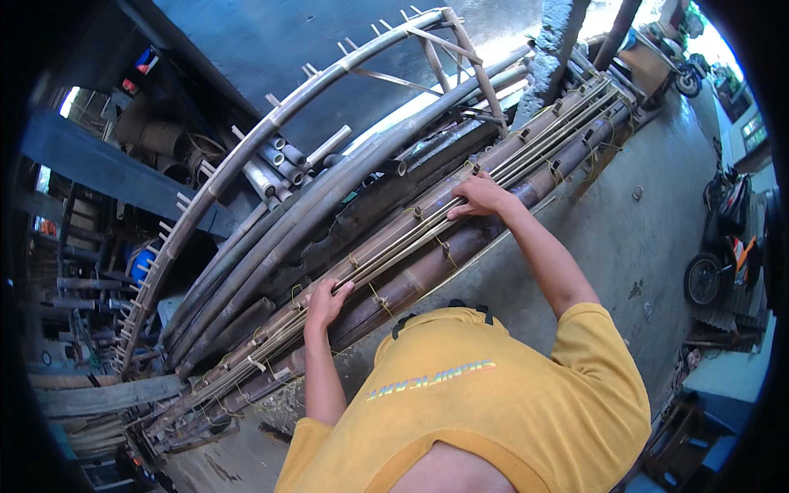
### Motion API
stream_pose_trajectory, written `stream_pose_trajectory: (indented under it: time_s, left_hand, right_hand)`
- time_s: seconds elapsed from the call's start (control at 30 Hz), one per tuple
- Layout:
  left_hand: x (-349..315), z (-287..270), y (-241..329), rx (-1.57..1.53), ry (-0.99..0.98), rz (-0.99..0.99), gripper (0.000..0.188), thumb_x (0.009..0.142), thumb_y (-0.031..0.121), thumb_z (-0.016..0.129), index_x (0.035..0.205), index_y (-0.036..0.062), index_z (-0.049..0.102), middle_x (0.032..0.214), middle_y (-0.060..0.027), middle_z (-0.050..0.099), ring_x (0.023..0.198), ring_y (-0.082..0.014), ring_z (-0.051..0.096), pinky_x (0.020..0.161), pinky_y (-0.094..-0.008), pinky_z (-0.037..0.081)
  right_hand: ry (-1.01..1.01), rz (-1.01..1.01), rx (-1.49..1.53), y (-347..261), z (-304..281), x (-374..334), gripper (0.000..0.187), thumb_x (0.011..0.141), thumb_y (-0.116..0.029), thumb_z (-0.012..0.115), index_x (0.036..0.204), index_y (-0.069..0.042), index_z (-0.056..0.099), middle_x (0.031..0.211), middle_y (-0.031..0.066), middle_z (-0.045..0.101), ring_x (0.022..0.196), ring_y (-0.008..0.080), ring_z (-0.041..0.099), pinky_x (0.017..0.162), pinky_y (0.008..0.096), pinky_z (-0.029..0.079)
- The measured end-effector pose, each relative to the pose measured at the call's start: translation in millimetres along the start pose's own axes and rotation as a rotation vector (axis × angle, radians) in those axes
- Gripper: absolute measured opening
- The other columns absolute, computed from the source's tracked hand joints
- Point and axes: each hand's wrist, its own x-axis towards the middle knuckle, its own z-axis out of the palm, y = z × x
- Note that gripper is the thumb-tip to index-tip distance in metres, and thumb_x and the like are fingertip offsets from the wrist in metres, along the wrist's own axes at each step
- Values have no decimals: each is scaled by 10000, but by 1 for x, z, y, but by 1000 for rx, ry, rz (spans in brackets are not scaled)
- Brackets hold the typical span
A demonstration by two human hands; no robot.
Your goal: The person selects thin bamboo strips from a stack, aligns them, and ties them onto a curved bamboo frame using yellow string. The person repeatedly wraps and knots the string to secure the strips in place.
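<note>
A bundle of long, thin bamboo strips [403,248] runs diagonally from lower left to upper right, lying along two thick brown bamboo poles. The nearer pole [411,279] is dark and glossy, with yellow-green ties [380,299] looped at intervals along it. My left hand [325,306] is closed around the strips left of the middle, its fingertips curled over them. Farther up the bundle, my right hand [483,197] reaches across from the near side and grips the strips between thumb and fingers. Each palm's inner side is hidden.
Beyond the poles stand a curved bamboo frame [275,112] with short pegs and several thick bamboo poles [329,218]. Cut bamboo tubes [279,164] are stacked behind. A concrete post [561,41] rises at the far end. A motorbike [723,259] is parked right on the concrete floor [633,238].
</note>
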Motion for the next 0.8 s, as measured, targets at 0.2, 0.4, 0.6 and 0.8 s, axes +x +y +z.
stream_pose_trajectory:
  time_s: [0.2,0.4,0.6,0.8]
  left_hand:
    - [4,-9,11,-96,-52,-100,525,861,594,679,965,82,735,1022,-152,716,1028,-335,659,970,-525,402]
    - [3,-16,23,-61,-89,-92,604,812,653,695,976,72,724,1026,-157,722,1040,-332,661,1010,-527,387]
    - [1,-10,23,-21,-10,-67,651,787,677,699,962,49,705,1022,-189,714,1047,-370,651,1028,-548,373]
    - [0,-14,28,-14,-17,-82,654,769,674,718,888,32,685,961,-207,711,1013,-380,656,1023,-543,377]
  right_hand:
    - [-100,62,-91,-8,-15,7,716,776,-783,589,1028,-125,714,996,176,724,1057,368,666,1022,542,394]
    - [-127,58,-181,-14,-19,11,727,792,-797,530,1006,-129,721,990,164,727,1044,358,675,982,547,433]
    - [56,47,-179,-11,0,4,698,794,-767,558,1007,-119,707,1013,138,707,1099,339,635,998,529,416]
    - [525,4,-124,-23,19,-18,603,844,-682,595,1152,-168,654,1224,110,581,1252,297,483,1063,524,332]
